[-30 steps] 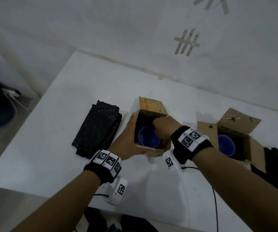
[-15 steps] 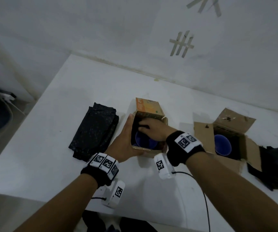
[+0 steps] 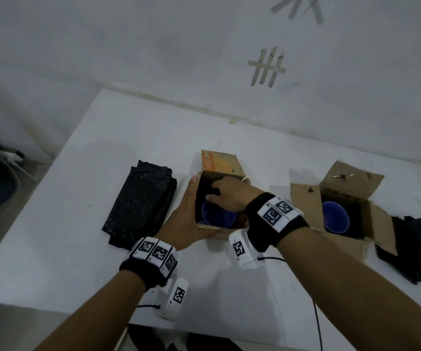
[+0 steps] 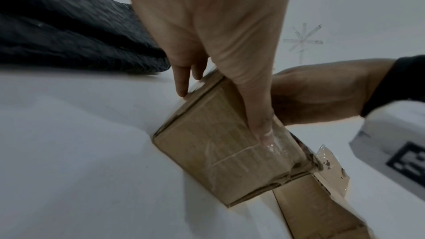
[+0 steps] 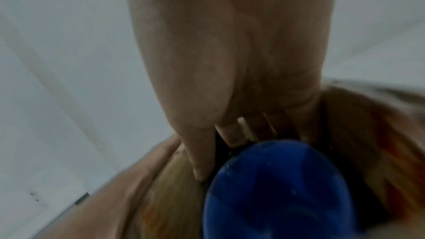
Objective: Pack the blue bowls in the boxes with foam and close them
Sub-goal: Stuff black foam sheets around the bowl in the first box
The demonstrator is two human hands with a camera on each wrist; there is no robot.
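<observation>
A small cardboard box [image 3: 205,228] with an orange flap [image 3: 221,165] stands mid-table, lined with black foam [image 3: 200,196], a blue bowl [image 3: 218,218] inside. My left hand [image 3: 188,216] lies flat against the box's left side [image 4: 220,155], its thumb along the front edge. My right hand [image 3: 227,196] reaches into the box. Its straight fingers [image 5: 202,161] push down on the foam between the blue bowl [image 5: 276,188] and the wall. To the right, a second open box [image 3: 303,203] holds another blue bowl [image 3: 335,220].
A stack of black foam sheets [image 3: 141,206] lies left of the centre box. More black foam [image 3: 412,252] lies at the right edge, beside the second box. The white table [image 3: 82,262] meets the wall at the back; its front edge is close to me.
My right hand has moved from above the bowl's near right to the far left inside of the box, its fingers now stretched out. The left hand stays on the box.
</observation>
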